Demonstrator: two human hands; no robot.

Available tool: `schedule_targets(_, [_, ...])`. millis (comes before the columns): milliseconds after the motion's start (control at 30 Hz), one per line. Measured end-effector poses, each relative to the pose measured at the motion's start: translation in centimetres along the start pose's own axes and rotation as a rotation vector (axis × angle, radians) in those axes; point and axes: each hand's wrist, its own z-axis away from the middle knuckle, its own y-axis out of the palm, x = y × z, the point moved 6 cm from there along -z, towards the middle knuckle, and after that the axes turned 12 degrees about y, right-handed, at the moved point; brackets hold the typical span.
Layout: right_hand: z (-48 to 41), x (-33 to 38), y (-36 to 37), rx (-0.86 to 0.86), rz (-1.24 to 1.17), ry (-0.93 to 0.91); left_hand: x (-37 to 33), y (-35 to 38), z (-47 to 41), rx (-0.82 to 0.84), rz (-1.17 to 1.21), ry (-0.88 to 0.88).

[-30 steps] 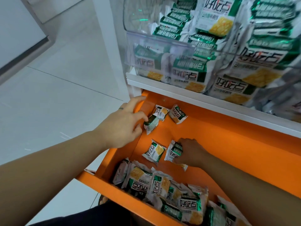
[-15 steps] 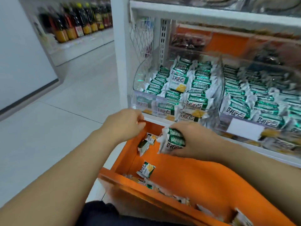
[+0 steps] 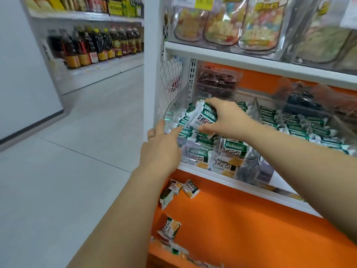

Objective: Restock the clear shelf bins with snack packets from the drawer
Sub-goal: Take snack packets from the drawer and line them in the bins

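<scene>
My right hand (image 3: 227, 118) grips a small bunch of white-and-green snack packets (image 3: 202, 117) over the leftmost clear shelf bin (image 3: 172, 107), which holds several of the same packets. My left hand (image 3: 161, 149) reaches toward that bin's front left corner with its fingers stretched out and nothing in it; whether it touches the bin I cannot tell. Below, the orange drawer (image 3: 241, 219) stands pulled out. Loose packets lie in it: two near its back left corner (image 3: 190, 188) and one further forward (image 3: 170, 228), with more at the near edge.
A second clear bin (image 3: 301, 122) full of the same packets sits to the right. A white shelf (image 3: 251, 57) above carries large snack pouches. On the left is an open tiled aisle, with bottles (image 3: 96, 47) on far shelves.
My right hand has lifted the packets from the drawer up to the leftmost bin. My left hand rose out of the drawer to the bin's front corner. The view tilted upward.
</scene>
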Motion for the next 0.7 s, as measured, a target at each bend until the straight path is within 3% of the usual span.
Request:
schedule_targets(133, [-2.1,-1.3,2.3,0.107,0.044,0.06,0.9,1.0,-0.8,0.052,-0.012,0.02])
schedule_targets(333, [-3.5,-1.9,3.6,0.304,0.425,0.069,1.9,1.4,-0.8,0.025,-0.03,0.062])
schedule_targets(500, [-3.5,-2.1,4.2,0.255,0.594,0.081,1.9,1.7,-0.7,0.03,0.001,0.073])
schedule_targets(700, [-2.1,-0.6,3.1,0.096,0.473,-0.031,1.9,2.0,-0.9,0.038,0.042,0.059])
